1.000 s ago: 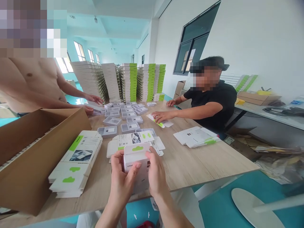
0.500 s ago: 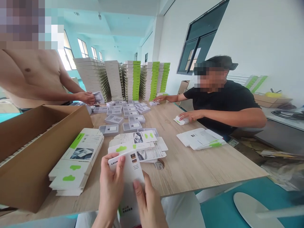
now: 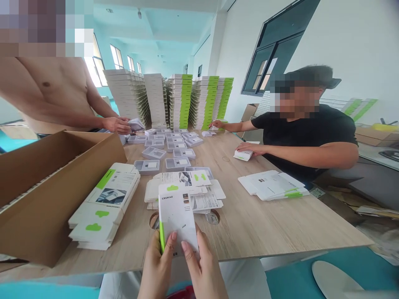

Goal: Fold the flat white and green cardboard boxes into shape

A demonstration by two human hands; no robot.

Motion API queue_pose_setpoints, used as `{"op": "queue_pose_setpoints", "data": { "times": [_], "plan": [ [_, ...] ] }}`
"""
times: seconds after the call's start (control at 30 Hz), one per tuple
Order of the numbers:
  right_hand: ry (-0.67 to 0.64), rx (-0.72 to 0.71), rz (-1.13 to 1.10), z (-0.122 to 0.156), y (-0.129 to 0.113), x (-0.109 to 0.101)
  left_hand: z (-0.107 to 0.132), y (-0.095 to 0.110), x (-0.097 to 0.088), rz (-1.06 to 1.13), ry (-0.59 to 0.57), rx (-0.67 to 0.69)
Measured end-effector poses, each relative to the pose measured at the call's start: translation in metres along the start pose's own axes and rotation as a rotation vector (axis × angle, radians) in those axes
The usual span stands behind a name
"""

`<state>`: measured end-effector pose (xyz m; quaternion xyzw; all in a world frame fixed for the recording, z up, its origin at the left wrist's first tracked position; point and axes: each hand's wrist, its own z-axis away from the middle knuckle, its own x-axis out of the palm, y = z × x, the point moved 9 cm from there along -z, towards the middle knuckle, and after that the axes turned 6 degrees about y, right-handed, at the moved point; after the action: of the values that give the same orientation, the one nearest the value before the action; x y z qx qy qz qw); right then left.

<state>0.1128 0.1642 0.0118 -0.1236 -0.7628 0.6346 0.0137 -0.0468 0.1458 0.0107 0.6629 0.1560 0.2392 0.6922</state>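
Note:
A white packaging box (image 3: pixel 176 211) with a green side strip and a green-marked hanging tab is held upright over the table's near edge. My left hand (image 3: pixel 160 253) grips its lower left side, thumb on the front. My right hand (image 3: pixel 201 257) holds the lower right side, its thumb also on the front. Just behind the box lies a messy pile of flat printed cartons (image 3: pixel 207 199). A neater stack of flat cartons (image 3: pixel 109 199) sits to the left of my hands.
A big cardboard box (image 3: pixel 62 178) stands at left. Clear plastic trays (image 3: pixel 176 145) with small contents cover the middle. Tall white-and-green box stacks (image 3: pixel 181 99) rise behind. At right, flat cartons (image 3: pixel 274 185) lie near a co-worker holding a small box (image 3: pixel 243 154); another person stands left, handling a tray.
My hands have slid down to the box's lower end, and the box now stands more upright with its front facing me. The view has shifted slightly left.

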Motion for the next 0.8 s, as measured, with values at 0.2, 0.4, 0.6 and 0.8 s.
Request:
{"op": "queue_pose_setpoints", "data": {
  "times": [0.2, 0.4, 0.6, 0.8],
  "plan": [
    [0.077, 0.016, 0.016, 0.008, 0.012, -0.002, 0.002, 0.005, 0.01, 0.034, 0.049, -0.051],
    [0.112, 0.396, -0.13, -0.022, 0.017, -0.054, 0.011, -0.012, 0.031, 0.163, -0.26, -0.209],
    [0.483, 0.332, -0.087, -0.102, 0.037, -0.152, -0.012, -0.014, 0.0, -0.128, -0.181, -0.001],
    [0.597, 0.213, 0.044, -0.163, 0.067, -0.186, -0.055, 0.026, -0.005, -0.447, -0.121, 0.317]
  ]
}}
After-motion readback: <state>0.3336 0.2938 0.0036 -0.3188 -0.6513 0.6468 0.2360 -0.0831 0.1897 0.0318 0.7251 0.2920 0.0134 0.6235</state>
